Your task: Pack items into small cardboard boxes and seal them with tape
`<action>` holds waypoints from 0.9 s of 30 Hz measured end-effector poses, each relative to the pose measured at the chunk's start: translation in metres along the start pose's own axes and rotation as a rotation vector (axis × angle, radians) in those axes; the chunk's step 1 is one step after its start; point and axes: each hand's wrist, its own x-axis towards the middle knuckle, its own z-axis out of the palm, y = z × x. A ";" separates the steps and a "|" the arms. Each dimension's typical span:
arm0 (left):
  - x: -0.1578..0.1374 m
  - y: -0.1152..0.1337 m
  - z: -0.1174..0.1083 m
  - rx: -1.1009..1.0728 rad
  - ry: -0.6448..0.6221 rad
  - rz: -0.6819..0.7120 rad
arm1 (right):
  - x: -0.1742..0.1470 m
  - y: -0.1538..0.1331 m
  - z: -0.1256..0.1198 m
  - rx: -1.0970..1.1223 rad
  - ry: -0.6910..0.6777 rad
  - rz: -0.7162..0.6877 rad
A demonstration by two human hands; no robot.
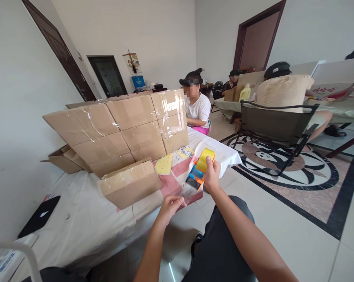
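Observation:
In the head view my right hand point(211, 175) is wrapped around an orange and blue tape dispenser point(196, 174) carrying a yellow-looking roll of packing tape point(206, 159). A clear strip of tape point(187, 191) stretches down from the dispenser's black front end. My left hand point(171, 206) pinches the free end of that strip between thumb and fingers, just off the table's edge. Left of my hands a single closed cardboard box point(132, 184) rests on the cloth-covered table. Behind it, taped boxes point(143, 111) form a stacked wall.
An open carton point(65, 161) stands behind the stack at the left. A black flat item point(40, 215) lies near the wall. Across the table sits a person in a white shirt point(200, 107). To the right are a dark folding chair point(275, 125) and other people at another table.

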 end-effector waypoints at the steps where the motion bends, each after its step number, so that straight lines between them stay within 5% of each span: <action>1: 0.001 0.000 0.001 0.016 0.003 -0.017 | -0.001 0.000 0.000 -0.010 0.003 0.003; 13: 0.006 0.007 0.013 0.080 0.010 -0.189 | -0.012 -0.008 -0.005 -0.279 -0.184 -0.232; 18: 0.009 -0.004 0.016 0.076 0.077 -0.209 | -0.013 -0.011 -0.003 -0.122 -0.127 -0.118; 27: 0.013 0.007 0.011 -0.109 0.386 0.094 | -0.012 -0.010 0.001 -0.016 -0.146 0.047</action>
